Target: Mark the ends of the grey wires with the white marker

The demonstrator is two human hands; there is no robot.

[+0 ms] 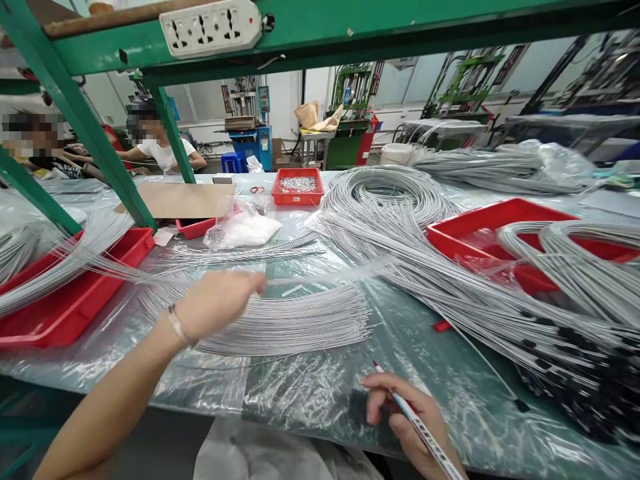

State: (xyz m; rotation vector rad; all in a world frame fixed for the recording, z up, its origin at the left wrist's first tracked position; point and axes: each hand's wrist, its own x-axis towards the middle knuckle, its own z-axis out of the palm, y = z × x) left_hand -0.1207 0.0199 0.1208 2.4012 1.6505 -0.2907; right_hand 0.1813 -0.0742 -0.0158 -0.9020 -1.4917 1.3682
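My left hand [220, 301], with a bracelet at the wrist, is above the left part of a spread of grey cables [300, 323]. Its fingers are pressed together on a bundle of cables that is blurred by motion and reaches to both sides. My right hand [407, 417] holds a white marker pen [425, 433] near the table's front edge, its dark red tip pointing up and left. Nearer the back, a thin row of cables [250, 253] lies beyond the spread.
Large cable coils [390, 193] with black ends run along the right. Red trays stand left [75, 307] and right [500, 213]. A small red tray [297, 187] holds metal bits beside a plastic bag [245, 227]. Green frame [90, 120] overhead; two people sit behind.
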